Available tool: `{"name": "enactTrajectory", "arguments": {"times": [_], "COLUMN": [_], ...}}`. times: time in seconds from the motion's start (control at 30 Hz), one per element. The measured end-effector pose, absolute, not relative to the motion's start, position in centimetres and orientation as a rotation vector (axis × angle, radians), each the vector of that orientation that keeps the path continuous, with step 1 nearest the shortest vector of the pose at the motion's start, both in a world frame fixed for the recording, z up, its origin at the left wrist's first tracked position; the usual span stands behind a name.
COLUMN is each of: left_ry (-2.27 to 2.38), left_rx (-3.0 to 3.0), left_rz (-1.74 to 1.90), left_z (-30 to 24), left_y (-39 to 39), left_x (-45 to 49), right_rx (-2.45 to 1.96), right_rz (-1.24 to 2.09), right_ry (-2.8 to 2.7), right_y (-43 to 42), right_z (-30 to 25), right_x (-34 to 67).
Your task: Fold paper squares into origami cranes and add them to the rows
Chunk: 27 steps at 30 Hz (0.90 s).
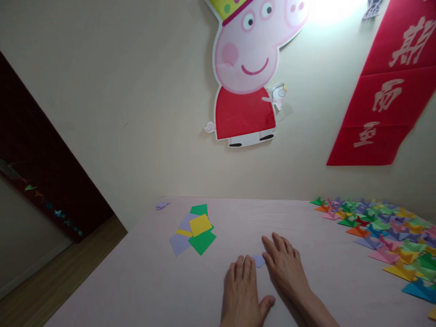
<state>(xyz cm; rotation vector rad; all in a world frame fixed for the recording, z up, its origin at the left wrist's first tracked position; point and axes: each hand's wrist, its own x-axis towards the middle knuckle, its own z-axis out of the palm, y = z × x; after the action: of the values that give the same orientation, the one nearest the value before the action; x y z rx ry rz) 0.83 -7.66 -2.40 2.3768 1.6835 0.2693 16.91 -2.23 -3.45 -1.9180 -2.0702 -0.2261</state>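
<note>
A small piece of lavender paper (259, 260) lies on the pale table between my hands, and part of it is hidden by them. My left hand (242, 288) rests palm down with its fingers stretched out, the fingertips at the paper's left edge. Just to the right, my right hand (284, 263) is spread with its palm down, its thumb and index finger beside the paper's right edge. Neither hand has anything gripped in it.
Loose paper squares in green (202, 242), yellow (200, 225) and lavender (180, 244) overlap on the table's left. Rows of folded paper figures (384, 254) cover the right side. One lavender folded piece (162, 205) sits at the back left corner. A wall (163, 136) rises behind.
</note>
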Motion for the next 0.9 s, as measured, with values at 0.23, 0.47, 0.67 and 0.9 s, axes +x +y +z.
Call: {"name": "enactTrajectory", "arguments": {"times": [0.23,0.47,0.67,0.9], "left_ry": [1.737,1.781,1.848,1.679], "left_rx": [2.330,2.316,2.325,2.371], "left_rz": [0.243,0.212,0.233,0.453], "left_z": [-1.7,-1.9,-1.6,0.9], "left_y": [-8.0,-8.7,-8.2,-4.5], "left_x": [0.5,-0.8,-2.1,1.0], "right_rx": [-1.948,-1.940,-1.905,-1.845], "right_rz": [-0.237,-0.236,-0.218,-0.224], "right_ry": [-2.090,-2.076,-2.053,-2.018], "right_y": [-2.0,-2.2,-2.0,-2.0], "right_z": [-3.6,-3.3,-3.6,-4.0], "right_x": [17.4,17.3,17.6,17.6]}}
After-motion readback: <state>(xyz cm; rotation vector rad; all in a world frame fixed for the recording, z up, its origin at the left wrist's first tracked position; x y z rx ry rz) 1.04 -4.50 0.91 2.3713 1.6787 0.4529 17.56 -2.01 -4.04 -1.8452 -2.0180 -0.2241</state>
